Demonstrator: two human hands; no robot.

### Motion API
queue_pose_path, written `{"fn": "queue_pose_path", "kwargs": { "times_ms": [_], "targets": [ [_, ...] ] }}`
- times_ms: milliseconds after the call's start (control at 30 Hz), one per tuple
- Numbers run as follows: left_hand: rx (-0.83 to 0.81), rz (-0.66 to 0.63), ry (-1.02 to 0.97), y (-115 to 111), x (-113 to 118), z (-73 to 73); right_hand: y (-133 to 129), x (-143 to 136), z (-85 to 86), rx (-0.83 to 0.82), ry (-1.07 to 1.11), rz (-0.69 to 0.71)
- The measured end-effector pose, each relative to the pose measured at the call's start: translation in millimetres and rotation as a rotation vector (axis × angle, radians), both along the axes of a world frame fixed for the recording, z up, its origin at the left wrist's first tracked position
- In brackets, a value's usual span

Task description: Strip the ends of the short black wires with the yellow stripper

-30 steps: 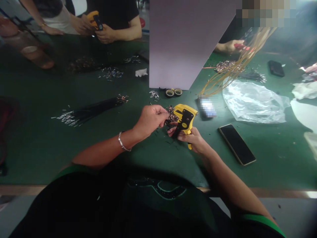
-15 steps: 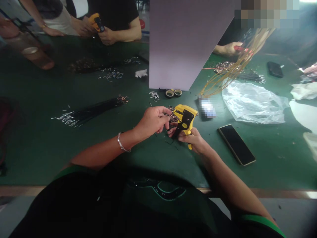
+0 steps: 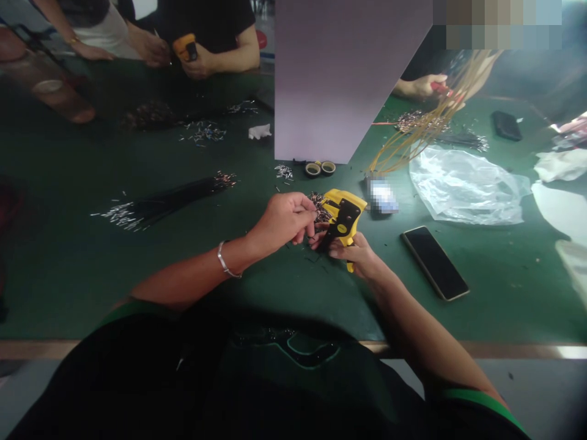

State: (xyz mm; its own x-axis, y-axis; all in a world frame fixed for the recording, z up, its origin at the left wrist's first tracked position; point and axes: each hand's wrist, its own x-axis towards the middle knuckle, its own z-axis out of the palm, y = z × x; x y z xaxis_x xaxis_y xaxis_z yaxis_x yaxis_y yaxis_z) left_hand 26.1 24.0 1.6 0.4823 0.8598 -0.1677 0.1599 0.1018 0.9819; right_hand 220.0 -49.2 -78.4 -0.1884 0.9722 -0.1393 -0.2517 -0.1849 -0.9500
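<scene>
In the head view, my right hand [image 3: 355, 249] is wrapped round the handles of a yellow and black wire stripper [image 3: 346, 211], whose head points up and to the left. My left hand [image 3: 293, 217] is closed in a pinch just left of the tool's jaws. What sits between those fingertips is too small to make out. Behind the fingers, partly covered, lies a pile of wires with bare copper-coloured ends [image 3: 320, 205]. Small dark scraps [image 3: 316, 261] are scattered on the green table [image 3: 257, 293] below my hands.
Left lies a bundle of black wires [image 3: 169, 201]. Ahead are tape rolls [image 3: 313, 169], metal terminals [image 3: 284, 172] and a tall pale panel [image 3: 339, 79]. Rightward are a phone [image 3: 435, 263], a plastic bag [image 3: 468, 186] and yellow wires [image 3: 413, 143]. Co-workers' hands [image 3: 199, 64] work across the table.
My hands and the wire stripper stay almost in place, while the whole view shifts slightly. Across the table, a co-worker's two hands have drawn apart, one keeping a yellow tool.
</scene>
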Motion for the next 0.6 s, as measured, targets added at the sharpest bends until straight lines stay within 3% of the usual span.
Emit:
{"fn": "queue_pose_path", "kwargs": {
  "times_ms": [600],
  "targets": [
    [0.118, 0.094, 0.051, 7.4, -4.5, -1.6, -0.1, 0.4, 9.0, 0.025, -0.048, 0.016]
  ]
}}
